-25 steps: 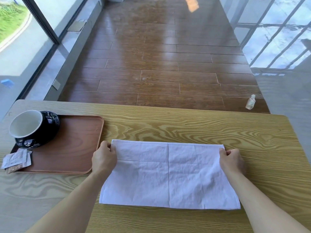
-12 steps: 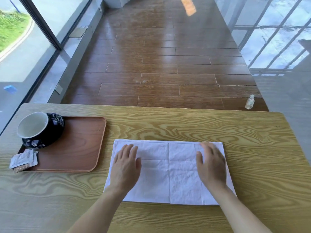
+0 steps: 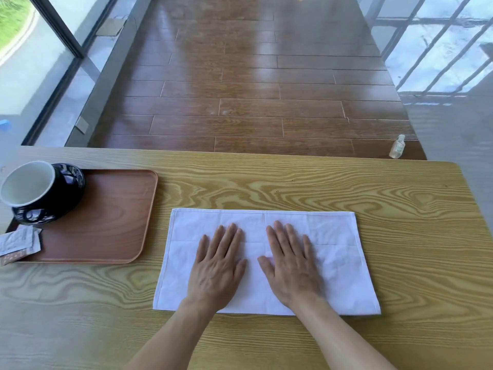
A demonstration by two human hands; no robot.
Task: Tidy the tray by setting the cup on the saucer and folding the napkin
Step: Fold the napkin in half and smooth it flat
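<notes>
Folded once into a long white rectangle, the napkin (image 3: 266, 260) lies flat on the wooden table (image 3: 293, 188), just right of the tray (image 3: 106, 222) and apart from it; long edges running left to right, a faint crease down the middle. Pressed palm-down on its centre, side by side: left hand (image 3: 217, 271) with fingers spread wide and flat, gripping nothing; right hand (image 3: 292, 265) likewise flat and open, fingers fanned toward the far edge, thumbs close but not touching. Probably a smoothing of the fold, judging by the flat palms; no corner lifted, no edge pinched.

On the far left corner of the tray, the black patterned cup (image 3: 34, 193) with its white inside, seemingly empty; a dark rim of the saucer (image 3: 70, 180) showing behind and under it, so cup apparently seated on saucer, though the contact itself hidden by the cup's body. At the near left edge of the tray, a few small sachets (image 3: 18, 241) lying partly over the rim. On the floor beyond the far right corner of the table, a small clear bottle (image 3: 397, 146).

By the look of it: cup step done; napkin at least half folded; likely still to come, one more fold across the middle crease, then perhaps a return of the napkin to the bare part of the tray.
</notes>
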